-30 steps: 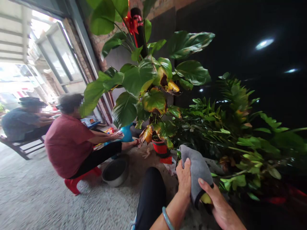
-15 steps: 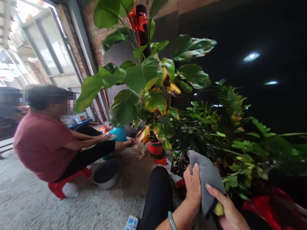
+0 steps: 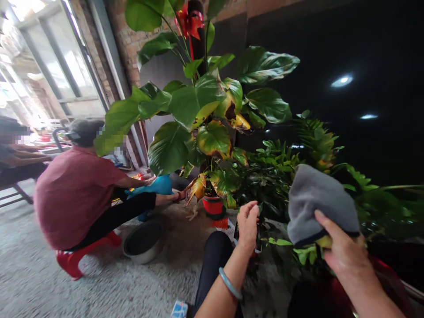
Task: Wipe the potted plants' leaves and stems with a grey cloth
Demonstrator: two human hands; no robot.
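Note:
My right hand (image 3: 344,249) grips a grey cloth (image 3: 316,201) with a yellow underside, held up in front of the low leafy plants (image 3: 291,172). My left hand (image 3: 247,223), a pale bangle on its wrist, hangs free just left of the cloth with its fingers loosely curled and nothing in them. It hovers over small leaves beside my black-trousered knee (image 3: 213,256). A tall plant with big green and yellowing leaves (image 3: 198,110) stands in a red pot (image 3: 213,205) beyond my hands.
A person in a dark red shirt (image 3: 74,194) squats on a red stool (image 3: 81,258) at left, reaching toward a blue object (image 3: 159,185). A grey basin (image 3: 142,240) sits on the gravelly floor. Another person sits farther left. A dark wall stands behind the plants.
My left hand has let go of the cloth and moved left. My right hand has lifted the cloth up and to the right. The view has shifted slightly.

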